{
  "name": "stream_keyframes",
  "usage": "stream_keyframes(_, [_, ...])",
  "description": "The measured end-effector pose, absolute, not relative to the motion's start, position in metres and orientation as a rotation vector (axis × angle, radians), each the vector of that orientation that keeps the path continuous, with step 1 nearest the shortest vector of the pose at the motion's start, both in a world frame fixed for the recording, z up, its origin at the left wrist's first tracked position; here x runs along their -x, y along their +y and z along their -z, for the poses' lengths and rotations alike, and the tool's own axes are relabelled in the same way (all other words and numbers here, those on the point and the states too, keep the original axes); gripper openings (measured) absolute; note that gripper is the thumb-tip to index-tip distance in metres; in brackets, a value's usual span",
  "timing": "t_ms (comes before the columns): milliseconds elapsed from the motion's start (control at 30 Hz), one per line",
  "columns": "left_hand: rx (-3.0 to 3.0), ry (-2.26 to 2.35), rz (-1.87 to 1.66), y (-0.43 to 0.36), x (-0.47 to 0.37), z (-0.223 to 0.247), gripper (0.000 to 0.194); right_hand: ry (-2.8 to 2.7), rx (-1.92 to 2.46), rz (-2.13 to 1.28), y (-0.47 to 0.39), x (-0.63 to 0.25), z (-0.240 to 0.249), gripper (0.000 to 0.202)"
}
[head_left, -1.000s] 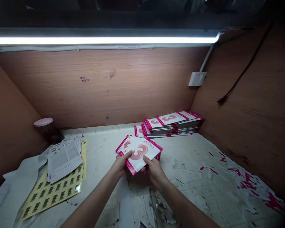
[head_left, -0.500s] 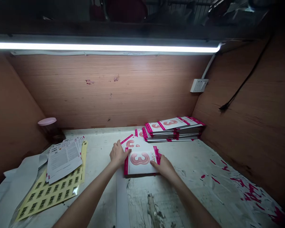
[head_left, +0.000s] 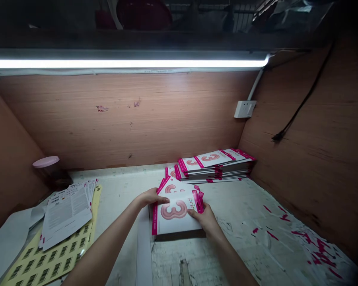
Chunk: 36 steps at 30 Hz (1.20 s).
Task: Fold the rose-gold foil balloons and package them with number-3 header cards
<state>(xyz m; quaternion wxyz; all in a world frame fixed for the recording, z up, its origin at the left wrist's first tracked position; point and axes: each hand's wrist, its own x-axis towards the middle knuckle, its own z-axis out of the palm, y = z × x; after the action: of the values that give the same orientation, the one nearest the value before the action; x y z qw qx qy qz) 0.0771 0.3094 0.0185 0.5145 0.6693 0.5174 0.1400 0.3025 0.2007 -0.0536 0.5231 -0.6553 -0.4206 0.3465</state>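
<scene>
Several white packets with magenta edges and a pink figure 3 form a loose pile (head_left: 174, 214) in front of me. My left hand (head_left: 151, 197) grips the pile's upper left side, thumb on top. At the right side my right hand (head_left: 205, 216) holds it, its thumb across the top packet and its fingers hidden beneath or behind the edge. Other packets in the pile stick out behind the top one at differing angles. Just beyond lies a larger stack of like packets (head_left: 214, 165), against the back right corner.
Printed white sheets (head_left: 67, 214) lie over yellow barcode label sheets (head_left: 52, 254) at the left, near a jar with a pink lid (head_left: 46, 161). Magenta and white scraps (head_left: 319, 250) litter the right side. A long white strip (head_left: 144, 246) runs toward me.
The held packets have come slightly nearer and their back ones now show more at the right. My left hand has turned flatter over the left side. The whole view has shifted a little.
</scene>
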Motion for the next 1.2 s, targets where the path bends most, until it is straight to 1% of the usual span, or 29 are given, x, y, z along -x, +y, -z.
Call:
stream_keyframes(67, [-1.58, 1.145, -0.512, 0.284, -0.084, -0.018, 0.07, -0.979, 1.468, -0.873, 0.192, -0.318, 0.045, 0.081])
stream_keyframes(167, [-1.535, 1.052, -0.768, 0.239, -0.092, -0.019, 0.085, -0.956, 1.358, -0.836, 0.163, -0.338, 0.026, 0.1])
stream_keyframes(200, [-1.512, 1.02, -0.831, 0.224, -0.093, -0.018, 0.085, -0.97, 1.304, -0.816, 0.149, -0.342, 0.022, 0.103])
stream_keyframes(267, [-1.478, 0.961, -0.922, 0.198, -0.092, -0.017, 0.081, -1.028, 1.209, -0.776, 0.121, -0.347, 0.02, 0.103])
stream_keyframes(367, [-1.581, 0.872, -1.007, 0.17, -0.089, -0.01, 0.084, -1.102, 1.197, -0.686, 0.086, -0.345, 0.031, 0.104])
stream_keyframes(400, [-1.632, 0.832, -1.012, 0.163, -0.088, -0.008, 0.086, -1.123, 1.221, -0.668, 0.077, -0.343, 0.035, 0.1])
stream_keyframes(433, [-1.662, 0.796, -1.017, 0.157, -0.088, -0.005, 0.085, -1.155, 1.239, -0.669, 0.069, -0.341, 0.038, 0.092])
stream_keyframes(533, [-1.606, 0.782, -1.072, 0.143, -0.091, -0.003, 0.06, -1.234, 1.246, -0.719, 0.055, -0.337, 0.036, 0.048])
stream_keyframes(567, [-1.564, 0.804, -1.11, 0.14, -0.093, -0.004, 0.056, -1.236, 1.236, -0.721, 0.052, -0.336, 0.033, 0.039])
stream_keyframes(600, [-1.529, 0.821, -1.139, 0.137, -0.095, -0.006, 0.058, -1.226, 1.226, -0.714, 0.05, -0.336, 0.029, 0.038])
stream_keyframes(633, [-1.505, 0.826, -1.147, 0.136, -0.096, -0.008, 0.066, -1.212, 1.222, -0.708, 0.049, -0.337, 0.027, 0.044])
stream_keyframes(700, [-1.498, 0.806, -1.081, 0.136, -0.097, -0.009, 0.091, -1.211, 1.225, -0.716, 0.048, -0.339, 0.026, 0.067])
stream_keyframes(733, [-1.517, 0.789, -1.014, 0.137, -0.097, -0.007, 0.1, -1.215, 1.235, -0.715, 0.047, -0.34, 0.028, 0.079])
stream_keyframes(767, [-1.544, 0.771, -0.939, 0.139, -0.097, -0.003, 0.103, -1.217, 1.251, -0.707, 0.047, -0.341, 0.031, 0.088])
stream_keyframes(800, [-1.569, 0.759, -0.877, 0.14, -0.097, 0.002, 0.1, -1.212, 1.262, -0.69, 0.046, -0.341, 0.034, 0.094])
stream_keyframes(867, [-1.592, 0.746, -0.829, 0.143, -0.099, 0.013, 0.082, -1.208, 1.246, -0.619, 0.044, -0.34, 0.038, 0.1])
stream_keyframes(933, [-1.582, 0.759, -0.831, 0.145, -0.102, 0.023, 0.066, -1.238, 1.206, -0.521, 0.042, -0.339, 0.036, 0.101])
stream_keyframes(967, [-1.568, 0.771, -0.826, 0.145, -0.103, 0.027, 0.061, -1.264, 1.191, -0.469, 0.04, -0.339, 0.033, 0.099])
stream_keyframes(1067, [-1.49, 0.801, -0.776, 0.146, -0.108, 0.032, 0.054, -1.334, 1.22, -0.404, 0.038, -0.338, 0.026, 0.083])
stream_keyframes(1100, [-1.46, 0.806, -0.763, 0.146, -0.109, 0.032, 0.052, -1.321, 1.242, -0.426, 0.039, -0.338, 0.025, 0.083])
stream_keyframes(1200, [-1.377, 0.787, -0.743, 0.148, -0.114, 0.029, 0.05, -1.199, 1.303, -0.539, 0.042, -0.339, 0.026, 0.09])
